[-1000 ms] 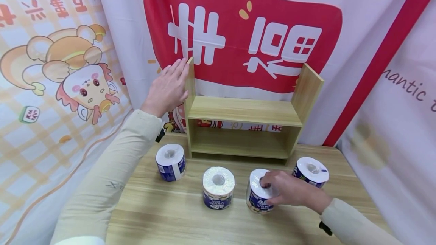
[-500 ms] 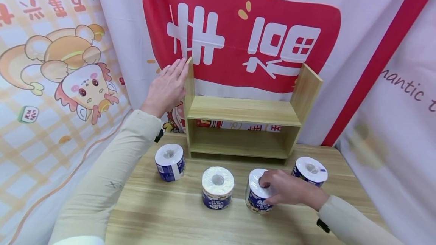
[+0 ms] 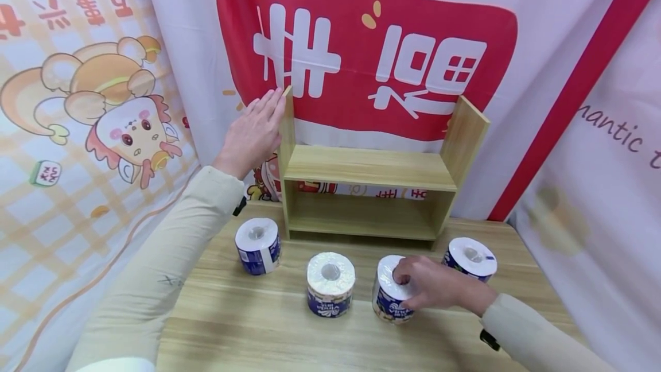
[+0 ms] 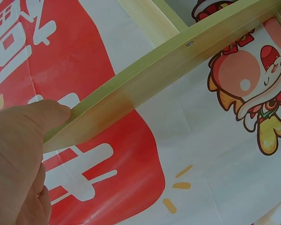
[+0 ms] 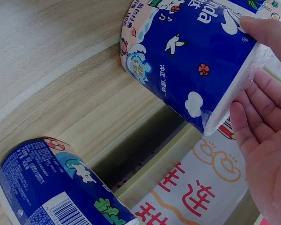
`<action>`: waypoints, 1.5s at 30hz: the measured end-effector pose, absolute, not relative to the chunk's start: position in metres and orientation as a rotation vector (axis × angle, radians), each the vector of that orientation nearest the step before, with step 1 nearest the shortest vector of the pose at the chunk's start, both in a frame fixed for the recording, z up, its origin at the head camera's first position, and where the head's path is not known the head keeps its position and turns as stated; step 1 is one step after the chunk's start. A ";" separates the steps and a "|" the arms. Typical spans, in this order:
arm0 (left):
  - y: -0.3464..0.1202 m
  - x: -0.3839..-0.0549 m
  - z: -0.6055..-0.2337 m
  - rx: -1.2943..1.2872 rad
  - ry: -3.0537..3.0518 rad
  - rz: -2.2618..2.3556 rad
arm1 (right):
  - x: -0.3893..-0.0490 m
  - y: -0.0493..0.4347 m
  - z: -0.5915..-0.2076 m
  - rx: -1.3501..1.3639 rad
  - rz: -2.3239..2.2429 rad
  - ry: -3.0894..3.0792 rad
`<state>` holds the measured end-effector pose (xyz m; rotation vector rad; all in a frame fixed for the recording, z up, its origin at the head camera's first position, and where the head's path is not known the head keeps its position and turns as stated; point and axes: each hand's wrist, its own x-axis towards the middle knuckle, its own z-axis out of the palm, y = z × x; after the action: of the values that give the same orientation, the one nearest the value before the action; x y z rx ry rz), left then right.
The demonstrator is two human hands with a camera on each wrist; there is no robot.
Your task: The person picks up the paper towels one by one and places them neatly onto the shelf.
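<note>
In the head view, my left hand (image 3: 253,134) lies with straight fingers against the upper left side panel of a small wooden shelf (image 3: 369,166). Its thumb (image 4: 56,112) touches the panel's edge in the left wrist view. My right hand (image 3: 439,285) pinches a wrapped toilet roll (image 3: 387,297), fingers at its core hole and thumb on the blue printed side. That roll stands upright on the table, and the right wrist view shows its wrapper (image 5: 187,61) close up. Left of it stands another toilet roll (image 3: 330,286).
One more toilet roll (image 3: 258,247) stands by the shelf's left foot. Behind my right hand is a further roll (image 3: 471,257), partly hidden. The wooden table (image 3: 289,340) meets printed cloth hangings (image 3: 206,45) at the back and sides.
</note>
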<state>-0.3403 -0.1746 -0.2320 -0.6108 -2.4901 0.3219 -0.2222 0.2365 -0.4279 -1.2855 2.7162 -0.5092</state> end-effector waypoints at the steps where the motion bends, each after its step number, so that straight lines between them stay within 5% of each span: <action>1: -0.174 -0.340 -0.232 -0.609 -2.494 0.323 | -0.222 0.237 -0.428 -1.286 -0.516 2.715; 45: -0.171 -0.340 -0.231 -0.598 -2.510 0.316 | -0.242 0.241 -0.402 -1.361 -0.547 2.699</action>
<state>-0.3397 -0.1713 -0.2307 -0.5983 -2.5098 0.3163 -0.2423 0.2412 -0.4018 -1.3609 2.6987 -0.5475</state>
